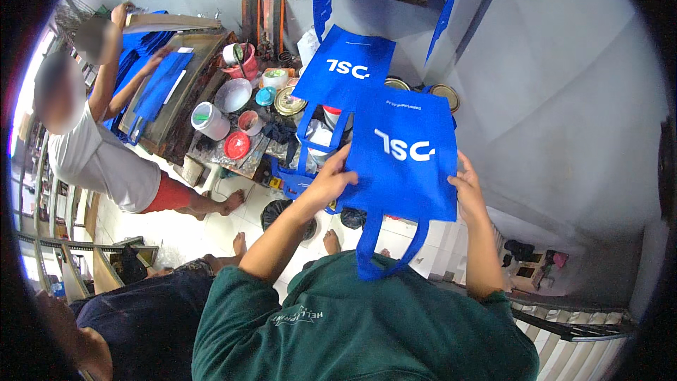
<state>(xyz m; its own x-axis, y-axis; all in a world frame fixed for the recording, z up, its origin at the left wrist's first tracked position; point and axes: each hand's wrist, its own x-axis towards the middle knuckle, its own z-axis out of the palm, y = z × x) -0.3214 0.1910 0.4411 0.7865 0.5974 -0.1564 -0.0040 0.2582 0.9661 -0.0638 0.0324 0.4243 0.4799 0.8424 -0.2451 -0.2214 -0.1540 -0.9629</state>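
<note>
A blue fabric tote bag (405, 116) with white printing is held up in front of me, its handles (395, 271) hanging down toward my shirt. My left hand (333, 182) is closed on the bag's left edge, and my right hand (467, 185) grips the right edge with the thumb in front. Fingers behind the fabric are hidden. Just beyond, to the left, another blue tote bag (345, 63) of the same kind hangs with its handle loops down. The nearer bag covers part of what lies behind it.
A cluttered bench holds a white tub (210, 121), a red lid (237, 144), a white bowl (233, 95) and several cans. At left, a person in a white shirt (106, 162) works over blue bags (163, 85) on a board. Another person in dark clothes (151, 317) is close at lower left.
</note>
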